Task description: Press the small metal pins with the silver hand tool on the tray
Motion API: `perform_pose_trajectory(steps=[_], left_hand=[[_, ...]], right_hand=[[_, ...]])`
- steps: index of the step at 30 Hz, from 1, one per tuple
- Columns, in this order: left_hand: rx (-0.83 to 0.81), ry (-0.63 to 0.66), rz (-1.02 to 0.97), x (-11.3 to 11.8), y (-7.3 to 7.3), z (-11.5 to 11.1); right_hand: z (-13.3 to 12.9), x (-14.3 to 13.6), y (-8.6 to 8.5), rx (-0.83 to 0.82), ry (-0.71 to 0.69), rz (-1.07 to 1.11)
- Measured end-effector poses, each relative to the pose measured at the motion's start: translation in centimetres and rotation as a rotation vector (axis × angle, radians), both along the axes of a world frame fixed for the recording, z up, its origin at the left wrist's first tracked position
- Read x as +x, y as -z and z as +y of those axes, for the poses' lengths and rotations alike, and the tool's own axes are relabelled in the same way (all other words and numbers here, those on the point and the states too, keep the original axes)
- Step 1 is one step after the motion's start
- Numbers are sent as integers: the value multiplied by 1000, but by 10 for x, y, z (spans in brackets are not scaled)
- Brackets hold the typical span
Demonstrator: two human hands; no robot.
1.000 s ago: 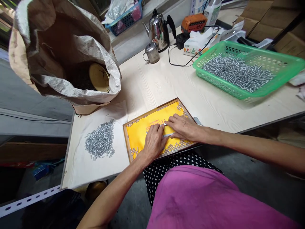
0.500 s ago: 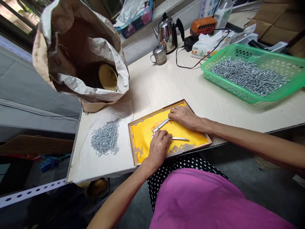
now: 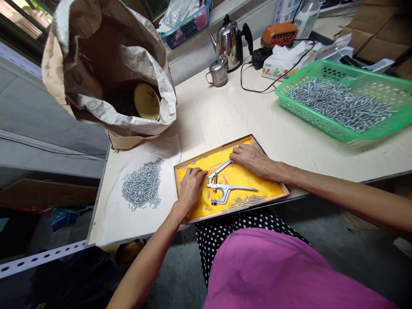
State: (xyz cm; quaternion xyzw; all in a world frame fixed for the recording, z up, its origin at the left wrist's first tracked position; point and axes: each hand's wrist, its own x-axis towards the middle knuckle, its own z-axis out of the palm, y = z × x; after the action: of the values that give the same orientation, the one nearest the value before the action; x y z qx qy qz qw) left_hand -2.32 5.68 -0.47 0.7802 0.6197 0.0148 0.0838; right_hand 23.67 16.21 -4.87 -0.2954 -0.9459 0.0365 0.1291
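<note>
A shallow tray (image 3: 176, 182) with a yellow lining lies at the table's front edge. On it rest silver hand pliers (image 3: 230, 187), their handles spread apart and a dark spring near the pivot. My right hand (image 3: 250, 159) is closed around the end of the upper handle. At the left end of the pliers, my left hand (image 3: 190, 189) has its fingers pinched together near the head; whatever they hold is hidden. Small metal springs (image 3: 247, 200) lie along the tray's near side, with a few loose ones below my left hand.
Left of the tray, a heap of small metal pieces (image 3: 141, 184) sits on a cloth. Behind it stands a large open sack (image 3: 125, 128) with a yellow bowl (image 3: 146, 102) inside. A green basket (image 3: 309, 118) of metal pieces is at right. A kettle (image 3: 229, 43) and metal cup (image 3: 219, 73) stand behind.
My left hand has moved left off the pliers' middle, uncovering the jaw and spring. My right hand still grips the upper handle. The view has shifted slightly.
</note>
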Motion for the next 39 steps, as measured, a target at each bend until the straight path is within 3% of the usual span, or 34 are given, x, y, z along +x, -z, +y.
perform_pose_trajectory(steps=[3,7,10,14,19,26,30,33,35,39], left_hand=[[-72,-23,50,-9,-4,-12],[-33,-73,-94,-12,-4,-27],[36,-11,-109,-6,1,-23],[1,47,-79,-2,0,-15],[-34,2,-107,-1,-12,-29],[-105,-107,-43,14,-7,-30],[-183,-54,43,7,-18,-40],[-255,-13,69,-10,-32,-49],[-226,-109,62,-30,-39,-46],[-32,-502,174,-77,-40,-15]], right_hand=[[1,0,5,-6,13,10],[1,-1,11,13,16,27],[-1,-2,11,20,38,45],[-4,-3,7,17,42,52],[-5,-4,8,5,54,56],[-7,-2,6,-45,40,68],[-8,-1,9,-49,33,113],[-7,-1,12,-57,27,146],[-8,-1,12,-56,23,148],[-8,-1,13,-49,19,123]])
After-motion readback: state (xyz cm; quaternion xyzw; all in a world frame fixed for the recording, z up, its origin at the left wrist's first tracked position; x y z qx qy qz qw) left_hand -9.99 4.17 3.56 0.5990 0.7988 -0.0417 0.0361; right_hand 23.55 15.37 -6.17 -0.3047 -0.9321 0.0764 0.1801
